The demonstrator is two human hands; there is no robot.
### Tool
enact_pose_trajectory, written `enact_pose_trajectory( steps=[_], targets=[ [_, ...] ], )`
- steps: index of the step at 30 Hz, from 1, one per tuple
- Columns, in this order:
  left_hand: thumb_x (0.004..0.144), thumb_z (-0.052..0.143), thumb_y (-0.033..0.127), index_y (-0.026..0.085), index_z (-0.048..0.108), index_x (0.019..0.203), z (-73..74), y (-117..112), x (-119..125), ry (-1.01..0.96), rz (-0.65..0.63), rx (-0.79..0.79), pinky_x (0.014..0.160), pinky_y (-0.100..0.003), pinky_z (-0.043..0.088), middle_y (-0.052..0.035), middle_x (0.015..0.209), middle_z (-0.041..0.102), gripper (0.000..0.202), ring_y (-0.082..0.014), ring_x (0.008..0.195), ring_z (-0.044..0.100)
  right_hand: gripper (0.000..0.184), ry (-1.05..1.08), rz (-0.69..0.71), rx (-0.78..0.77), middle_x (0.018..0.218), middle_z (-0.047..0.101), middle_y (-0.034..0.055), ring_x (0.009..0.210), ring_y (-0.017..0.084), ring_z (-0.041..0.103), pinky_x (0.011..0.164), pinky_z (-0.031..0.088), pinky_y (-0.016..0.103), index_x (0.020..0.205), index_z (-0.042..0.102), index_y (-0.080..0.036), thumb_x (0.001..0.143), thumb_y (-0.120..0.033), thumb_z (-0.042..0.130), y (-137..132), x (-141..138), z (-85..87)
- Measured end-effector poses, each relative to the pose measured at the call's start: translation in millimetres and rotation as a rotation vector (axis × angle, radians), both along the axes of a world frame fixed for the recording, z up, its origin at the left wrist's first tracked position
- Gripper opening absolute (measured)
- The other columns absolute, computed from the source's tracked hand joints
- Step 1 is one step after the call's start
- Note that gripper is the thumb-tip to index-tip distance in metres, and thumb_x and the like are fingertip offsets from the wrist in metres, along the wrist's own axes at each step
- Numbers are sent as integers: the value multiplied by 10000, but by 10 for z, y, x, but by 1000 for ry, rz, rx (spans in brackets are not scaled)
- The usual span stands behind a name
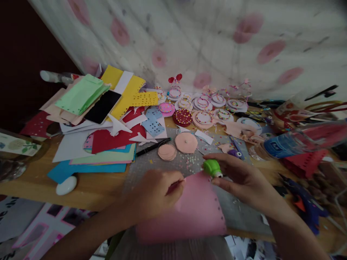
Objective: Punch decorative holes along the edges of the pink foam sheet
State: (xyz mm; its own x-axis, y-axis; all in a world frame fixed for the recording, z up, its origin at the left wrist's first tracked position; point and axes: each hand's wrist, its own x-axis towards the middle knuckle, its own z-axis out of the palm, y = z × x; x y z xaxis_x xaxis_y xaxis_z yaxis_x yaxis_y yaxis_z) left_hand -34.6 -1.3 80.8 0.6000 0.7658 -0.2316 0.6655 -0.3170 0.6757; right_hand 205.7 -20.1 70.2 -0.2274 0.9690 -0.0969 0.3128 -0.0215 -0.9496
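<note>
My left hand (162, 191) pinches the upper left edge of a sheet of pink paper (195, 213), which hangs over the front of the grey mat. A row of small dark holes runs down the sheet's right side. Between thumb and fingers, my right hand (238, 178) holds a small green hole punch (212, 168) at the paper's top right corner. Whether its jaws are around the paper cannot be made out. Behind my hands lie a stack of peach paper circles (167, 152), a larger peach disc (186, 142) and scattered tiny paper dots (189, 162).
Decorated paper discs (203, 103) line the back by the curtain. Coloured paper (114, 141) and a phone (103, 106) are piled left, with a white oval object (66, 185) in front. At right are a water bottle (282, 144), a blue glue gun (303, 202) and a purple punch (234, 153).
</note>
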Motion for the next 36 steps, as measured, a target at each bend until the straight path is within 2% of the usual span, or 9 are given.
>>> enact_pose_trajectory(
  steps=[2,4,8,17,21,27,30,33,36],
  targets=[
    [897,469,255,184,643,752,17,-9,35,-4,-37,46,518,-252,262,7,645,646,238,-122,570,553,432,-116,8,109,1086,663,50,1031,252,605,935,485,411,1139,635,-296,743,-432,741,53,-16,57],
    [904,470,248,183,624,725,25,-22,64,-11,-75,98,514,-262,242,8,635,643,245,-118,559,546,423,-189,41,135,1080,666,44,1041,265,595,942,469,419,1098,656,-297,713,-434,765,86,-41,98],
    [917,477,256,180,576,682,39,-45,96,-26,-88,160,503,-279,208,13,597,620,266,-112,515,515,410,-201,170,21,963,689,12,915,239,632,830,502,372,1055,661,-291,677,-382,792,110,-120,150],
    [915,497,226,184,569,708,32,-34,100,-60,-110,166,513,-276,221,23,621,625,223,-106,541,532,336,-237,259,-75,911,683,4,851,224,619,775,491,356,991,661,-274,685,-356,774,110,-157,138],
    [915,493,215,182,587,714,32,-35,94,-58,-105,145,519,-270,234,19,640,636,224,-111,571,558,362,-330,305,-156,938,672,-2,883,224,602,803,471,358,1011,646,-268,681,-355,770,100,-149,126],
    [921,493,253,187,625,756,-28,-28,83,37,-157,129,524,-273,255,-5,693,689,222,-154,619,621,360,-431,444,-294,982,675,-7,941,225,601,845,447,348,1041,660,-262,699,-328,752,158,-235,233],
    [924,476,272,189,633,755,-83,-24,80,87,-178,158,533,-287,263,-21,713,705,246,-188,652,652,264,-486,483,-267,969,668,3,913,209,603,795,450,314,966,665,-233,717,-280,738,171,-261,237],
    [911,476,250,194,648,784,-112,-25,77,90,-190,153,546,-291,284,-27,762,723,220,-210,694,673,214,-489,546,-167,933,658,-9,875,186,600,754,438,288,932,647,-231,732,-243,725,172,-256,180],
    [904,473,230,201,661,812,-123,-23,74,80,-195,140,549,-292,300,-24,791,733,212,-219,710,681,189,-490,595,-98,902,651,-13,856,182,597,731,427,282,913,632,-232,752,-263,725,184,-265,116]
  ],
)
